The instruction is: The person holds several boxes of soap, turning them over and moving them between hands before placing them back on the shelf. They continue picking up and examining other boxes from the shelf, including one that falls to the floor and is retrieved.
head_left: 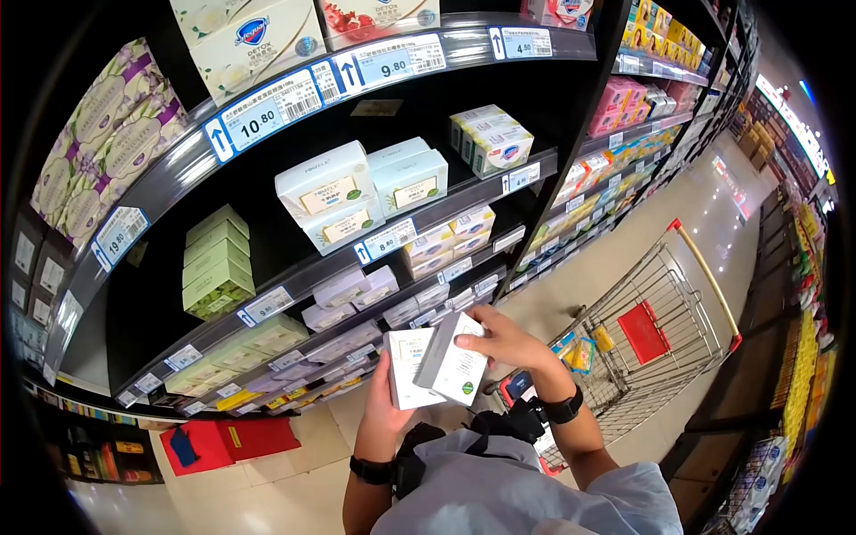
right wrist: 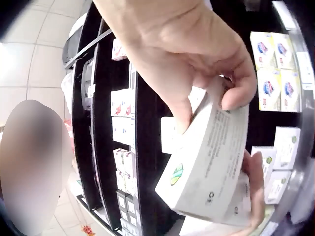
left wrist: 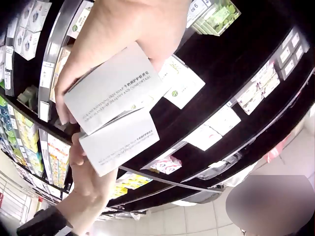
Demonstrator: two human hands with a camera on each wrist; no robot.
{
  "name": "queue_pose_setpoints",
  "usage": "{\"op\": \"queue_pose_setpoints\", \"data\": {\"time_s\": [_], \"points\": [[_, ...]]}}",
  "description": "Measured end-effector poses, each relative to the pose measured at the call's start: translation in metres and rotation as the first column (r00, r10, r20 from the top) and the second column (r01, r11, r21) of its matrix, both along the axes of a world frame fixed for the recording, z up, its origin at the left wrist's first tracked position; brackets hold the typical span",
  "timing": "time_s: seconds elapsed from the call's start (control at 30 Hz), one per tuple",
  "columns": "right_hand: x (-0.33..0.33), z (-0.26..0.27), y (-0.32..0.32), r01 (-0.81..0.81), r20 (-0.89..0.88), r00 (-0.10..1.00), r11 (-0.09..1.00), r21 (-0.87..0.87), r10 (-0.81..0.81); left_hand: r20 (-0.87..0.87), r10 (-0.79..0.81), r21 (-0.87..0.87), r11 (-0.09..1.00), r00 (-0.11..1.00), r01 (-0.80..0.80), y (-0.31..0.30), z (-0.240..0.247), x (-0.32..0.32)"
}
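Two white soap boxes are held in front of the body. My left hand (head_left: 386,406) grips the left box (head_left: 406,370) by its side in the head view; in the left wrist view this hand (left wrist: 128,29) is curled round a box (left wrist: 115,88) with small print. My right hand (head_left: 513,341) pinches the other box (head_left: 464,364), which is tilted and overlaps the first. In the right wrist view the right hand (right wrist: 197,59) has thumb and fingers on the upper end of its box (right wrist: 206,157), whose face bears a green leaf mark. The left fingers show beneath, round the lower box.
A dark shelf holds larger white boxes (head_left: 325,192), green boxes (head_left: 217,267) and a yellow-and-white pack (head_left: 492,141). A metal cart (head_left: 642,330) stands to the right, with packets inside. On the floor at left is a red box (head_left: 259,439).
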State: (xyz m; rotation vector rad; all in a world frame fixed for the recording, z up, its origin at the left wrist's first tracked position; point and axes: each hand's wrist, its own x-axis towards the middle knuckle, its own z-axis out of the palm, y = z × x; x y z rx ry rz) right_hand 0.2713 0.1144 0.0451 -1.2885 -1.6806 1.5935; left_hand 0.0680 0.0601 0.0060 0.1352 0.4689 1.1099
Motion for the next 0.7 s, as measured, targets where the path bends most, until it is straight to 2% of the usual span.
{"op": "queue_pose_setpoints", "data": {"time_s": [0.03, 0.07, 0.1, 0.13, 0.17, 0.23, 0.3, 0.37, 0.4, 0.43, 0.47, 0.5, 0.57, 0.6, 0.67, 0.7], "points": [[0.001, 0.001, 0.000, 0.007, -0.071, 0.997, 0.999, -0.042, -0.010, -0.031, 0.006, 0.002, 1.000, 0.999, -0.006, 0.000, -0.004, -0.001], [0.000, -0.001, 0.000, 0.006, -0.070, 0.997, 0.999, -0.041, -0.009, -0.030, 0.007, 0.002, 1.000, 1.000, -0.007, -0.002, -0.005, -0.001], [-0.003, -0.006, 0.001, 0.007, -0.338, 0.939, 0.987, -0.157, -0.060, 0.083, -0.002, -0.028, 1.000, 0.997, 0.005, -0.003, -0.005, 0.000], [-0.004, -0.012, 0.001, -0.024, -0.571, 0.809, 0.963, -0.268, -0.139, 0.197, -0.010, -0.056, 0.998, 0.980, 0.021, -0.004, -0.005, 0.002], [-0.003, -0.017, 0.003, -0.088, -0.655, 0.739, 0.942, -0.324, -0.156, 0.198, -0.010, -0.055, 0.998, 0.980, 0.021, -0.004, -0.002, 0.004], [-0.004, -0.029, 0.006, -0.069, -0.651, 0.734, 0.933, -0.352, -0.192, 0.243, -0.086, 0.079, 0.995, 0.966, 0.069, -0.004, 0.004, 0.007], [-0.005, -0.035, 0.005, -0.051, -0.645, 0.728, 0.921, -0.385, -0.229, 0.215, -0.075, 0.077, 0.995, 0.974, 0.059, -0.004, 0.002, 0.007], [-0.009, -0.032, 0.001, -0.072, -0.583, 0.690, 0.761, -0.645, -0.429, 0.183, -0.069, 0.073, 0.996, 0.981, 0.057, -0.005, 0.002, 0.006], [0.000, -0.059, 0.006, -0.330, -0.727, 0.564, 0.699, -0.634, -0.393, 0.010, -0.051, 0.066, 0.997, 0.999, 0.050, -0.004, 0.004, 0.006], [-0.003, -0.059, 0.007, -0.541, -0.799, 0.415, 0.589, -0.601, -0.435, -0.163, -0.032, 0.061, 0.997, 0.986, 0.042, -0.003, 0.005, 0.006], [-0.007, -0.058, 0.009, -0.725, -0.829, 0.260, 0.466, -0.506, -0.496, -0.163, -0.034, 0.060, 0.997, 0.986, 0.044, -0.003, 0.004, 0.006], [-0.009, -0.058, 0.008, -0.725, -0.828, 0.259, 0.466, -0.507, -0.497, -0.162, 0.005, 0.069, 0.998, 0.987, 0.007, -0.002, 0.002, 0.006], [-0.014, -0.051, 0.002, -0.424, -0.746, 0.316, 0.616, -0.664, -0.587, -0.147, 0.066, 0.052, 0.997, 0.987, -0.059, -0.001, -0.002, 0.003], [-0.015, -0.044, 0.001, -0.425, -0.746, 0.314, 0.615, -0.664, -0.587, -0.149, 0.066, 0.051, 0.997, 0.987, -0.059, 0.000, -0.003, 0.001], [-0.015, -0.023, 0.000, -0.255, -0.687, 0.451, 0.655, -0.711, -0.570, -0.022, 0.115, 0.041, 0.993, 0.993, -0.114, 0.003, -0.005, -0.003], [-0.015, -0.023, 0.001, -0.239, -0.637, 0.487, 0.611, -0.755, -0.598, -0.072, 0.127, 0.061, 0.991, 0.989, -0.122, 0.004, -0.005, -0.005]]}}
